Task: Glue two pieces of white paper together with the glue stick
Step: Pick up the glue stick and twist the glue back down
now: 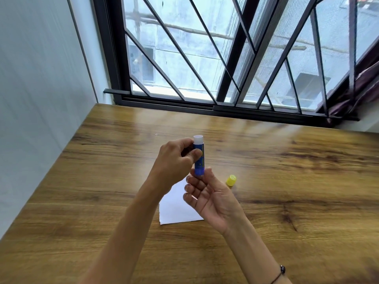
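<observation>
A blue glue stick (200,158) with its white open top upward is held upright above the table. My left hand (176,160) grips its upper body from the left. My right hand (207,193) pinches its bottom end between thumb and fingertips. Its yellow cap (231,180) stands on the table just right of my right hand. White paper (174,210) lies flat on the table under both hands, partly hidden by them; I cannot tell whether it is one sheet or two.
The wooden table (297,201) runs to a white wall on the left and a barred window (225,58) at the back. A dark curtain (361,89) hangs at the far right.
</observation>
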